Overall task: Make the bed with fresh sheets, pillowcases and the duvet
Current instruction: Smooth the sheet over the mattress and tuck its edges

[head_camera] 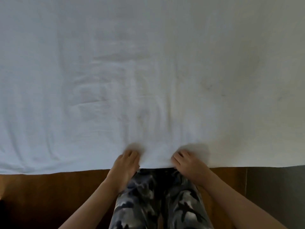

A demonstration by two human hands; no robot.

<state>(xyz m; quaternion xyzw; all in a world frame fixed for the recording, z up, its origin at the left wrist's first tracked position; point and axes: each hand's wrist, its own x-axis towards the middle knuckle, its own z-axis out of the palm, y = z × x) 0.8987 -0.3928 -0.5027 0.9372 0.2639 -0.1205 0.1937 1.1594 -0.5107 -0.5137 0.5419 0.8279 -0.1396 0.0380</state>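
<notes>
Below, white sheet (148, 63), wooden floor (49, 187).

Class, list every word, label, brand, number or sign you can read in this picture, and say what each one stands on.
None: no readable text shows anywhere.
White sheet: plain, only creases, no label or tag in view.
Patterned trousers: a camouflage print, no letters.
Wooden floor: no marks or signs.
Left hand and right hand, both at the sheet's near edge: nothing written on them.
</notes>
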